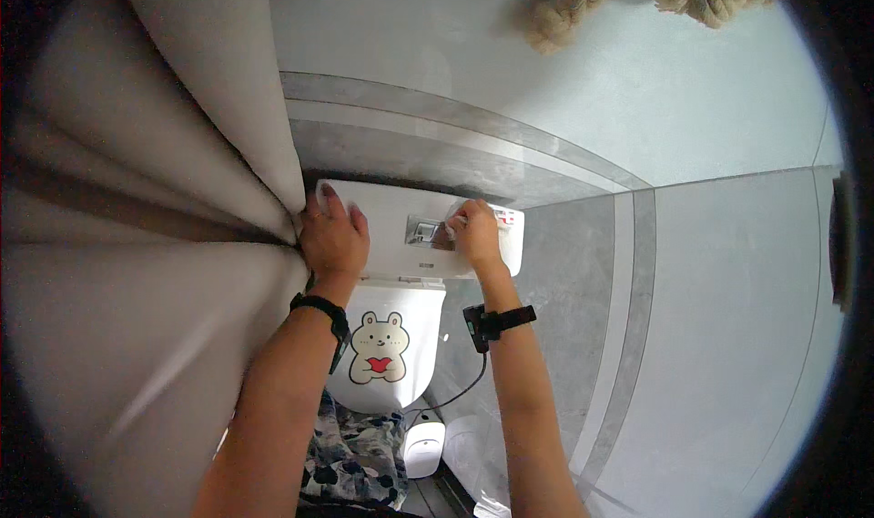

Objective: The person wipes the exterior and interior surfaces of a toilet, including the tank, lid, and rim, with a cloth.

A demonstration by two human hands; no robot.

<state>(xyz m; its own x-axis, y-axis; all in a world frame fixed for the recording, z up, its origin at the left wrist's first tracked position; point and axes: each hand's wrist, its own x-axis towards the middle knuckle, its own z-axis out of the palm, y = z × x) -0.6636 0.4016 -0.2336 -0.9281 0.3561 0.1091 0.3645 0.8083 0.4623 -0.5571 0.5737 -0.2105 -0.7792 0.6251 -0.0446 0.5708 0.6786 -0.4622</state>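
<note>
A white toilet tank [387, 213] stands against the wall, with a shiny flush button plate [426, 233] in its lid. My right hand [480, 238] is closed in a pinch on a crumpled white wipe [451, 231], at the right edge of the plate. The wipe is mostly hidden by the fingers, and whether it is tissue or cloth I cannot tell. At the lid's left end lies my left hand [333, 240], fingers apart, beside the curtain. Below the tank is the lowered toilet lid [423, 322], bearing a bear sticker [379, 348] with a red heart.
A pale curtain [155, 199] hangs close along the left side. White and grey tiled wall [728, 272] rises on the right. Thick rope [583, 8] shows at the top. A small white bin [423, 448] stands near the toilet's front right. A cable [469, 389] runs from my right wristband.
</note>
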